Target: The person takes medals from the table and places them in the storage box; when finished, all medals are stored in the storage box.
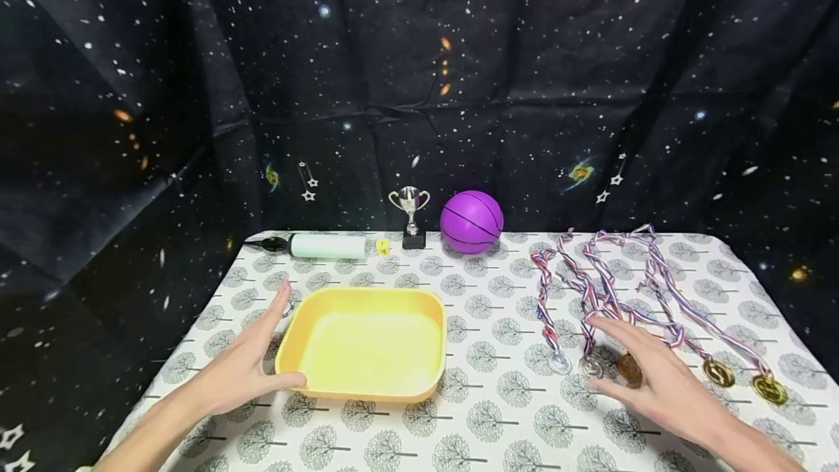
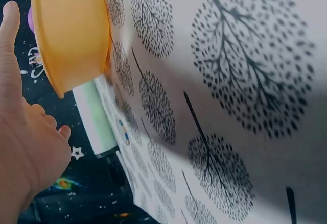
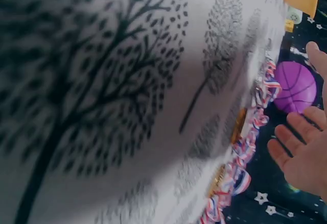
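A yellow plastic tub (image 1: 360, 393) sits left of centre on the table. My left hand (image 1: 245, 366) is at its left side, thumb near the front left corner and fingers spread; whether it touches the rim I cannot tell. In the left wrist view the hand (image 2: 36, 147) looks free of any object. Above the medals on the right hovers my right hand (image 1: 662, 377), fingers extended and holding nothing. Around it lie a silver medal (image 1: 560, 362), a bronze medal (image 1: 630, 368) partly covered by the hand, and a gold medal (image 1: 770, 389), with tangled striped ribbons (image 1: 606, 275).
Along the back edge are a pale green cylinder (image 1: 330, 246) with a black end, a small yellow lettered piece (image 1: 383, 247), a silver trophy cup (image 1: 410, 202) and a purple ball (image 1: 472, 222). A tree-print cloth (image 1: 498, 421) covers the table; a dark starry curtain (image 1: 524, 57) hangs behind.
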Available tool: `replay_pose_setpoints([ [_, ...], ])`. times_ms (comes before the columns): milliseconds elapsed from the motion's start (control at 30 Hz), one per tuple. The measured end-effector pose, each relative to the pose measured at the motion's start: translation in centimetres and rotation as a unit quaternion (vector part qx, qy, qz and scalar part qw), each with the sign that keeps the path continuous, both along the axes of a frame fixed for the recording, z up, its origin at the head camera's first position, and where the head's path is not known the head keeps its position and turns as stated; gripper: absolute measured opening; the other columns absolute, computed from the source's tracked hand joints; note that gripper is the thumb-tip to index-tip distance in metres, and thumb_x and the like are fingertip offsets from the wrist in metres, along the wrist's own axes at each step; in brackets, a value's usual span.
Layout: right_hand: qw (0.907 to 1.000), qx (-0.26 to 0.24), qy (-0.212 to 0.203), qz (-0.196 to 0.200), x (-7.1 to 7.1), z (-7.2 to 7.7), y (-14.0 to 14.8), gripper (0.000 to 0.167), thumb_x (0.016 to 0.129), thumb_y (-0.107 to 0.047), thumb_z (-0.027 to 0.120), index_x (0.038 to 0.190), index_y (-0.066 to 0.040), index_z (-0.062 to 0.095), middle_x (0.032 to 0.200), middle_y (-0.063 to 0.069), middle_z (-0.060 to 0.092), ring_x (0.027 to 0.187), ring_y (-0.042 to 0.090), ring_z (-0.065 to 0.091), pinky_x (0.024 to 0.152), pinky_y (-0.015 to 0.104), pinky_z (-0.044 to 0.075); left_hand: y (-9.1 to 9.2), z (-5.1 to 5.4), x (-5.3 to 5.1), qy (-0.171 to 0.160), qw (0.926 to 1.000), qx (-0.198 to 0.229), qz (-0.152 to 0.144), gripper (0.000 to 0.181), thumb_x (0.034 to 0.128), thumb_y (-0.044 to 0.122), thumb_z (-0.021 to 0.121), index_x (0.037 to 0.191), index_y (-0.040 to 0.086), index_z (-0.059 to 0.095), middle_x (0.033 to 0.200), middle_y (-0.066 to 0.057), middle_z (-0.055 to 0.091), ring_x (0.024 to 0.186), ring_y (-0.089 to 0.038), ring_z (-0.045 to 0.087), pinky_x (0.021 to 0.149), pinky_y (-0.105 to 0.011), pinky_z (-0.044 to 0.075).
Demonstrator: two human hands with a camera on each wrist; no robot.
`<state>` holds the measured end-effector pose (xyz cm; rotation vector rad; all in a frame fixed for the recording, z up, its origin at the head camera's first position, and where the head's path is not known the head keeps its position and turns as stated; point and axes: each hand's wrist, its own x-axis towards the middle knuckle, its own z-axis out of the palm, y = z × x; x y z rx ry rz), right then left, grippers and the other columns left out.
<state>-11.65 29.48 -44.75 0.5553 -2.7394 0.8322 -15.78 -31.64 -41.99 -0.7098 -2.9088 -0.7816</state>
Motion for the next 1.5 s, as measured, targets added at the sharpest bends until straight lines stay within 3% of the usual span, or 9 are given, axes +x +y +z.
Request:
replay_pose_setpoints([
  [100,0.9995,-0.030,0.007,0.011,-0.9,-0.6,-0.6,0.081,0.083,-0.038,0.092,0.153,-0.020,0.057,0.153,0.015,0.057,0.137,0.046,0.051,0.100,0.080,0.041,0.5,-0.2,-0.5,-0.007,0.9998,0.015,-0.004,0.138,0.0789,0.054,0.091,0.172,0.019,-0.004,0.177,-0.016,0.010,0.155,-0.052,0.025,0.114,-0.078,0.031],
  [267,0.9981,-0.047,0.028,0.027,-2.4,-1.7,-1.3,0.068,0.081,-0.031,0.094,0.142,-0.017,0.067,0.140,0.001,0.068,0.128,0.023,0.061,0.105,0.049,0.052,1.0,-0.8,-0.9,-0.027,0.9992,0.030,0.000,0.139,0.0753,0.053,0.094,0.173,0.019,0.001,0.176,-0.015,0.017,0.155,-0.042,0.030,0.121,-0.061,0.031],
  [433,0.9981,-0.051,0.023,0.027,-3.3,-2.5,-1.9,0.059,0.080,-0.032,0.094,0.133,-0.017,0.073,0.134,-0.004,0.071,0.124,0.016,0.062,0.106,0.054,0.050,1.3,-1.4,-1.0,-0.048,0.9980,0.040,-0.002,0.139,0.0751,0.054,0.093,0.173,0.021,0.000,0.176,-0.016,0.015,0.155,-0.044,0.029,0.120,-0.066,0.029],
  [533,0.9978,-0.046,0.031,0.035,-3.7,-2.7,-2.2,0.055,0.079,-0.033,0.094,0.129,-0.018,0.075,0.130,-0.004,0.073,0.120,0.018,0.065,0.109,0.040,0.050,1.3,-1.5,-0.9,-0.053,0.9976,0.045,-0.002,0.139,0.0743,0.054,0.094,0.173,0.022,0.000,0.177,-0.014,0.013,0.157,-0.044,0.025,0.120,-0.065,0.027],
  [667,0.9969,-0.045,0.034,0.054,-4.1,-2.9,-2.5,0.053,0.080,-0.032,0.094,0.127,-0.020,0.075,0.126,-0.006,0.073,0.116,0.017,0.065,0.106,0.024,0.048,1.2,-1.3,-0.8,-0.044,0.9981,0.042,-0.004,0.140,0.0725,0.054,0.095,0.173,0.020,0.003,0.177,-0.012,0.015,0.156,-0.041,0.029,0.122,-0.037,0.026],
  [767,0.9966,-0.042,0.029,0.065,-4.3,-2.9,-2.6,0.051,0.080,-0.032,0.093,0.127,-0.020,0.076,0.124,-0.007,0.073,0.115,0.016,0.064,0.102,0.033,0.054,1.1,-1.2,-0.9,-0.037,0.9985,0.038,-0.009,0.140,0.0721,0.054,0.095,0.173,0.018,0.005,0.177,-0.014,0.016,0.156,-0.041,0.030,0.119,-0.024,0.021],
  [1033,0.9968,-0.025,0.029,0.071,-4.5,-3.2,-2.5,0.046,0.078,-0.031,0.094,0.120,-0.020,0.078,0.121,-0.007,0.073,0.114,0.016,0.062,0.099,0.037,0.056,1.1,-1.3,-1.0,-0.031,0.9987,0.037,-0.015,0.145,0.0674,0.055,0.098,0.173,0.014,0.007,0.176,-0.018,0.017,0.154,-0.046,0.030,0.117,-0.068,0.030],
  [1267,0.9966,-0.013,0.015,0.080,-4.6,-3.0,-2.3,0.040,0.076,-0.034,0.096,0.109,-0.022,0.079,0.122,0.000,0.072,0.117,0.030,0.063,0.101,0.065,0.051,1.2,-1.3,-1.0,-0.032,0.9986,0.038,-0.019,0.145,0.0670,0.058,0.097,0.173,0.015,0.007,0.176,-0.017,0.014,0.155,-0.048,0.027,0.118,-0.071,0.029],
  [1500,0.9949,0.020,0.049,0.086,-4.7,-2.9,-2.5,0.040,0.071,-0.035,0.099,0.102,-0.026,0.075,0.114,-0.008,0.072,0.109,0.021,0.064,0.095,0.054,0.053,1.2,-1.2,-0.9,-0.033,0.9987,0.034,-0.017,0.145,0.0671,0.060,0.096,0.173,0.017,0.006,0.177,-0.016,0.015,0.155,-0.046,0.028,0.119,-0.069,0.029],
])
